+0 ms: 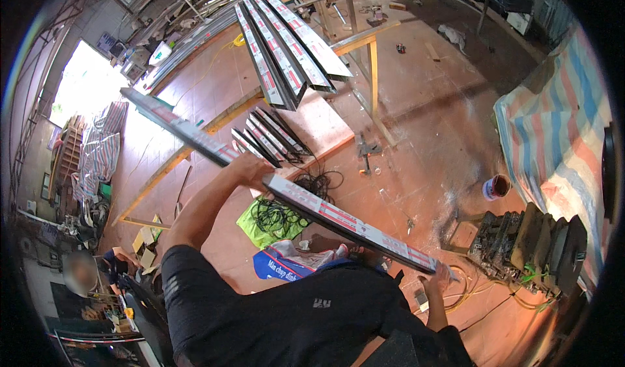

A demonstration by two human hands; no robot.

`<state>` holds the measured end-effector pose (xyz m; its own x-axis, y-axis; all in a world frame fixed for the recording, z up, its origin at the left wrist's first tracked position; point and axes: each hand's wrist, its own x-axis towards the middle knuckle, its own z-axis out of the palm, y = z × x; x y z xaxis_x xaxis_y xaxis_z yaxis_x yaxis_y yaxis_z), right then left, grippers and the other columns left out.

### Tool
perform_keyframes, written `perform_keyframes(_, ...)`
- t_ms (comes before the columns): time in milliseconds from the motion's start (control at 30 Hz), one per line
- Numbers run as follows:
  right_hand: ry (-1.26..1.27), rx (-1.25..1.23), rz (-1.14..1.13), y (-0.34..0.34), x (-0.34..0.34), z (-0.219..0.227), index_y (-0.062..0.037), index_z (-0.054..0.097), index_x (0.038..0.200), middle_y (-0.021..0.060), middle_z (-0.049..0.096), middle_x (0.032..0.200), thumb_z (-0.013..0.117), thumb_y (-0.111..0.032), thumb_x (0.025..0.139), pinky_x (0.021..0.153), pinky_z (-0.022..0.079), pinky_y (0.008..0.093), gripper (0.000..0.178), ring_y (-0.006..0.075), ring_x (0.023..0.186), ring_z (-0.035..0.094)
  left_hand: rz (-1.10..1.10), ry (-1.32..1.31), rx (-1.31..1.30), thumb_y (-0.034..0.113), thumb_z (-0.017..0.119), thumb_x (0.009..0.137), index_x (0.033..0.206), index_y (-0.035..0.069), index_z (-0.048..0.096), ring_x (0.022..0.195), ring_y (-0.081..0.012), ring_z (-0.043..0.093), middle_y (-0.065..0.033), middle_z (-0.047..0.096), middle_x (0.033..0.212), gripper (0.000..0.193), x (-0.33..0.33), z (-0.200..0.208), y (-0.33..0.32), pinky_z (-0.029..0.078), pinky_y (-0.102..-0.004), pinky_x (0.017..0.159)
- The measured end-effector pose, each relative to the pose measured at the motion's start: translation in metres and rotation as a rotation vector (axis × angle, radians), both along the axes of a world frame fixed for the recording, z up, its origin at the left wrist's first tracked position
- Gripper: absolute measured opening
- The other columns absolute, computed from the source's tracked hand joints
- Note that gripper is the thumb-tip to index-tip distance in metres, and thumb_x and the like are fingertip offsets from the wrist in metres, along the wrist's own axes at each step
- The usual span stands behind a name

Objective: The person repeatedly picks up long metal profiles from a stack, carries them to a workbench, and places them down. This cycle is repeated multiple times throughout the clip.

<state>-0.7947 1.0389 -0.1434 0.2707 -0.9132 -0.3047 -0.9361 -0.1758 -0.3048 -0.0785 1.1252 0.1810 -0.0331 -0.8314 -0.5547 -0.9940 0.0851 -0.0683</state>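
Observation:
A long, dark metal profile (351, 222), faced with white protective film with red print, slants across in front of my body from upper left to lower right. My left hand (250, 170) is closed around it near the middle. At its lower right end, my right hand (437, 281) is closed on the profile, its fingers partly hidden. Beyond it, several similar long film-covered profiles (286, 51) rest side by side on a wooden trestle (373, 74). Shorter profiles (270, 136) lie below these on a pale board (329, 123).
Black cable (319, 183) and a bright green bag (257, 222) are on the tiled floor below the profile. To the right are a bucket (497, 188), stacked dark blocks (521, 246), a hose (463, 295) and a striped tarp (547, 119). Another person (120, 263) is at the left.

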Motion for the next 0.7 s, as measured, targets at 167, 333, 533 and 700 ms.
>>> perform_keyframes(167,-0.085,-0.198,-0.191,0.036,-0.047,0.003,-0.0082,0.062,0.118,0.0175,0.065,0.113,0.093,-0.042,0.063,0.098,0.044,0.0552,0.072,0.0409,0.111,0.059,-0.092,0.024,0.256,0.074,0.072,0.077,0.121,0.013,0.074,0.101,-0.0415,0.07,-0.0194,0.075,0.107,0.076,-0.035,-0.013,-0.105,0.054,-0.0522,0.086)
perform_keyframes(333,-0.205,-0.209,-0.185,0.068,-0.095,0.036,-0.0078,0.063,0.102,0.0154,0.067,0.096,0.099,-0.032,0.05,0.086,0.048,0.0539,0.067,0.0405,0.093,0.062,-0.059,-0.065,0.309,0.087,0.059,0.076,0.094,0.003,0.081,0.092,-0.0417,0.071,-0.0224,0.076,0.095,0.089,-0.076,-0.003,-0.197,0.054,-0.0504,0.084)
perform_keyframes(533,-0.308,-0.047,-0.288,0.074,-0.112,0.085,-0.0057,0.062,0.094,0.0158,0.067,0.089,0.1,-0.029,0.046,0.076,0.051,0.051,0.066,0.0417,0.084,0.064,-0.136,-0.144,0.126,0.089,0.062,0.071,0.09,-0.003,0.079,0.095,-0.04,0.073,-0.0226,0.076,0.097,0.095,-0.108,0.019,-0.275,0.055,-0.0486,0.085)
perform_keyframes(700,-0.368,0.109,-0.322,0.044,-0.087,0.118,-0.0006,0.064,0.095,0.017,0.071,0.081,0.099,-0.035,0.055,0.069,0.054,0.0454,0.063,0.0338,0.074,0.069,-0.122,-0.169,-0.004,0.091,0.054,0.077,0.104,0.0,0.08,0.111,-0.0316,0.067,-0.0162,0.075,0.111,0.099,-0.091,0.009,-0.316,0.036,-0.0468,0.112)
